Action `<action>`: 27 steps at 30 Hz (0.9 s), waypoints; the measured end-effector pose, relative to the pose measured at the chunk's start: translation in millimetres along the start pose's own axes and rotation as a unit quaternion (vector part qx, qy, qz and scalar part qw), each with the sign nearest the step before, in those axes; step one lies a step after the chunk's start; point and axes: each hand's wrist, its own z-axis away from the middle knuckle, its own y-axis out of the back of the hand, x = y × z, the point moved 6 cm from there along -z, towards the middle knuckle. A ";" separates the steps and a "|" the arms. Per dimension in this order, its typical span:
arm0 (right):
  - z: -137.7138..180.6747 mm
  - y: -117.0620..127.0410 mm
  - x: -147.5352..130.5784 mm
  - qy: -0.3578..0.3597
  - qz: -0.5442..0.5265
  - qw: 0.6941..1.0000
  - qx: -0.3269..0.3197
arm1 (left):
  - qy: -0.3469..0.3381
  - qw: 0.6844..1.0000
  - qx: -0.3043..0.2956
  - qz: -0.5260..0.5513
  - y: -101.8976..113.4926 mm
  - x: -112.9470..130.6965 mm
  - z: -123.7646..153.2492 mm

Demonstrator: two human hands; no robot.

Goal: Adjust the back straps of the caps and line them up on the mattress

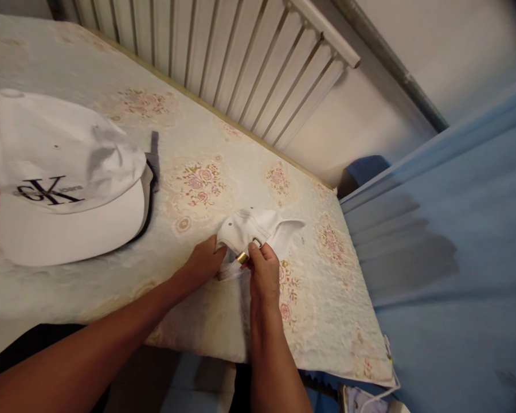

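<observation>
On the floral cover (249,158), one lettered white cap (69,166) is set at the left, over one dark item (149,202), mostly hidden; the cap's inside cannot be seen. One buckled white cap (251,225) is held toward the cover's near edge: its rim is pinched by the left hand (206,259)'s fingers, its strap, beside one gold clasp (241,257) and one metal loop (257,241), by the right hand (264,269)'s.
</observation>
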 end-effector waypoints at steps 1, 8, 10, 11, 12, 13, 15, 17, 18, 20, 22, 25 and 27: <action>0.8 0.3 -1.3 0.006 0.000 1.000 0.000 | 0.000 1.000 0.000 -0.001 0.1 0.1 0.1; 13.5 -4.3 -21.3 0.084 -0.014 0.996 -0.031 | -0.023 1.000 -0.005 0.006 -2.3 -3.1 -1.7; 15.9 -5.3 -19.8 0.063 -0.002 0.997 -0.045 | -0.036 0.999 -0.001 0.004 -3.0 -3.2 0.1; 17.2 -5.1 -18.7 0.053 0.006 0.997 -0.047 | -0.042 0.999 0.002 0.001 -3.4 -3.0 2.0; 19.0 -4.3 -17.7 0.046 0.014 0.998 -0.047 | -0.048 0.999 0.006 -0.003 -3.7 -2.9 4.7; 21.5 -3.4 -17.1 0.042 0.021 0.998 -0.046 | -0.053 0.999 0.008 -0.007 -4.2 -2.8 7.9; 28.6 -1.8 -16.0 0.035 0.027 0.998 -0.047 | -0.063 0.998 0.011 -0.006 -5.7 -3.0 16.1; 38.4 0.0 -13.3 0.020 0.021 0.998 -0.049 | -0.072 0.997 0.013 0.003 -7.6 -3.5 25.5; 44.0 1.0 -11.1 0.008 0.012 0.999 -0.052 | -0.077 0.997 0.013 0.011 -8.6 -3.8 30.3; 55.8 3.8 -5.1 -0.024 -0.020 0.998 -0.056 | -0.083 0.996 0.016 0.026 -10.6 -4.5 39.9; 67.8 7.0 0.3 -0.054 -0.061 0.995 -0.058 | -0.084 0.996 0.016 0.033 -12.2 -4.8 49.8; 83.2 10.9 0.8 -0.067 -0.108 0.990 -0.060 | -0.078 0.996 0.014 0.038 -13.1 -3.4 66.4; 90.8 11.4 -5.0 -0.059 -0.132 0.987 -0.064 | -0.067 0.997 0.009 0.045 -12.4 -1.6 78.8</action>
